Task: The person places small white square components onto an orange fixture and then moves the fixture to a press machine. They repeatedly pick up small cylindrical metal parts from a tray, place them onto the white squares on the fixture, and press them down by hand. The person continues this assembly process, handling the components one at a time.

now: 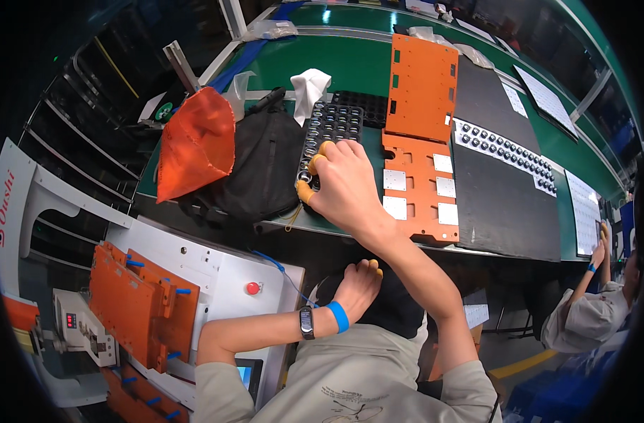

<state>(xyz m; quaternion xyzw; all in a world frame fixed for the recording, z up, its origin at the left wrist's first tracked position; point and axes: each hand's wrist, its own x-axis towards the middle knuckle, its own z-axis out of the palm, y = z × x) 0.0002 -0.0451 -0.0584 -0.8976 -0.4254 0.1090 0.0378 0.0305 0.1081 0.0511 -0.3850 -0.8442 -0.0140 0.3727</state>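
Observation:
My right hand [348,185] is over the near left part of a black tray [359,134] holding rows of small round parts with shiny rims. Yellow covers sit on its thumb and fingertips. The thumb and forefinger are bent but apart, with tray parts showing between them; I see nothing lifted. Close to my lap, my left hand [357,287] has its fingers curled together, also with yellow tips. Whatever they may hold is hidden. Beside the tray lies an orange fixture plate [416,163] bearing several white square pieces, and another orange plate [422,88] lies beyond it.
A black bag [255,169] and an orange pouch [198,144] crowd the bench's left end. On the dark mat [502,204] lies a white strip [505,149] with rows of black round parts. At lower left stands a white machine [167,247] with orange fixtures. Another person [593,314] works at far right.

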